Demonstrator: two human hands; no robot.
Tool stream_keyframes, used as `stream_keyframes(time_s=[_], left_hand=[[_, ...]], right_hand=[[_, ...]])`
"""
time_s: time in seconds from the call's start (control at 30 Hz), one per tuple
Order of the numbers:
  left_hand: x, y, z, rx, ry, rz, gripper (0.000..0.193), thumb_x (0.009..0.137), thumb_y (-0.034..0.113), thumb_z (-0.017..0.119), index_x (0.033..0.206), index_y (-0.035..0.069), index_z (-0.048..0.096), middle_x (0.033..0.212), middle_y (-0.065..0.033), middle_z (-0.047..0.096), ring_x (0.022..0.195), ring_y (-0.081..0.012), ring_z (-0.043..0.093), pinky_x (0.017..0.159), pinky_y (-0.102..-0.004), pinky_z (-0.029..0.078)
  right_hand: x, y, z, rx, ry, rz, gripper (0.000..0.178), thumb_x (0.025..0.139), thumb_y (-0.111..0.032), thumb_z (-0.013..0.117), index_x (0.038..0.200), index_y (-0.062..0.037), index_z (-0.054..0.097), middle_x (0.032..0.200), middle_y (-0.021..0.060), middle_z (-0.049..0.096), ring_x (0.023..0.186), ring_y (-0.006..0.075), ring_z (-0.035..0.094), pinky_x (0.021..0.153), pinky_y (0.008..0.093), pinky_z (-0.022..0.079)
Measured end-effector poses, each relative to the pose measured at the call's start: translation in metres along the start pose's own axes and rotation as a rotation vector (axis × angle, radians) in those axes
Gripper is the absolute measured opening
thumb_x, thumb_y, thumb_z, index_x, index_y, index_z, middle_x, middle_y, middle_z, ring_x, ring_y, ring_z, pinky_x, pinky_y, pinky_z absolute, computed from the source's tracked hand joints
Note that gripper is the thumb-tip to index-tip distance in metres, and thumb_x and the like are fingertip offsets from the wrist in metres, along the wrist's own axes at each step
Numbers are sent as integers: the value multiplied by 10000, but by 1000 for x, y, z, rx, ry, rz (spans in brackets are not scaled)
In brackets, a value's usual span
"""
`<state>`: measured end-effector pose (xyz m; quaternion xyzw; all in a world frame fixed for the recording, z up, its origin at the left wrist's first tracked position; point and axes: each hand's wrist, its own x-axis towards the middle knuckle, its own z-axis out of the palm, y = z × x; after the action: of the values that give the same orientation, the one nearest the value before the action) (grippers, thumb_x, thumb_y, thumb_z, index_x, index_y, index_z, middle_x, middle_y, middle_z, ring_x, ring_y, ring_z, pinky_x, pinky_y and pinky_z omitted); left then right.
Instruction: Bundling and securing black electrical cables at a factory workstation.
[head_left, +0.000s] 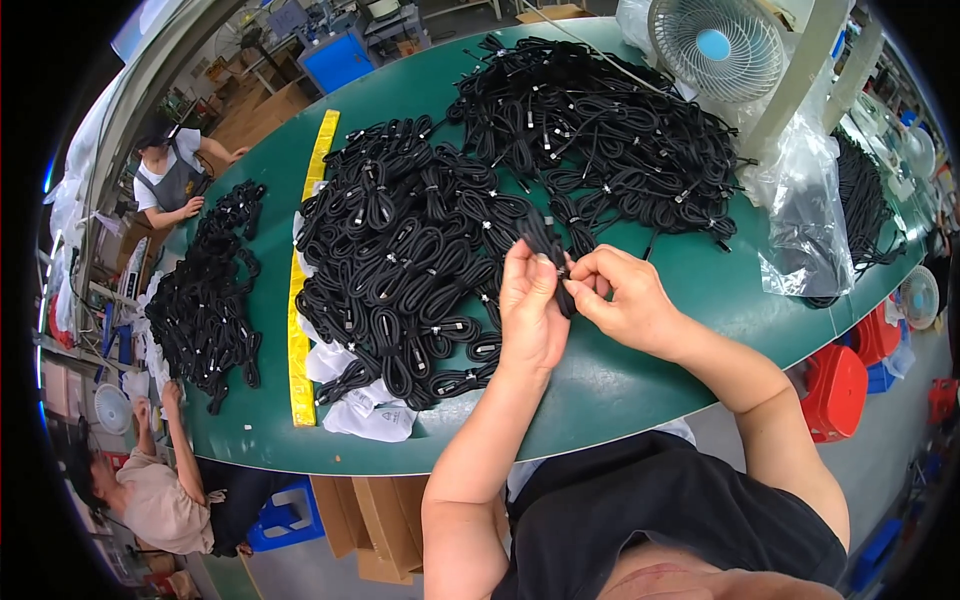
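Observation:
Between my hands, above the green table, is a coiled black cable bundled lengthwise. My left hand grips it from the left, thumb and fingers wrapped around its side. My right hand pinches at the middle of the bundle with thumb and forefinger; what sits between those fingertips is too small to make out. Just left of my hands spreads a pile of coiled black cables, many with pale ties around them. Farther back lies a larger heap of black cables with metal plug ends showing.
A yellow strip crosses the green table on the left, with white plastic bags beside it. Another cable pile lies past it, near two people. A fan, a post and clear plastic stand right; red stools sit below.

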<state>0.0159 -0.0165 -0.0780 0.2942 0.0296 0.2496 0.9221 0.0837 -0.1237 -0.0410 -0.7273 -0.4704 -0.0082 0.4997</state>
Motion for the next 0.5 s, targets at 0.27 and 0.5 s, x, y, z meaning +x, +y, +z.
stream_keyframes(time_s=[0.27,0.5], left_hand=[[1,-2,-3,-2,5,26,369,883,122,538,1211,52,386,1012,-57,518,902,-145,508,818,-283,440],[4,1,-2,19,-11,46,373,883,143,540,1214,56,391,1014,-55,516,907,-149,495,817,-285,443]], right_hand=[[-6,7,-1,-4,-58,-22,83,699,-21,629,749,-6,565,643,57,506,522,136,481,466,271,396],[-2,4,-4,-18,-87,82,107,702,-53,654,738,-4,566,662,48,525,534,112,475,478,266,395]])
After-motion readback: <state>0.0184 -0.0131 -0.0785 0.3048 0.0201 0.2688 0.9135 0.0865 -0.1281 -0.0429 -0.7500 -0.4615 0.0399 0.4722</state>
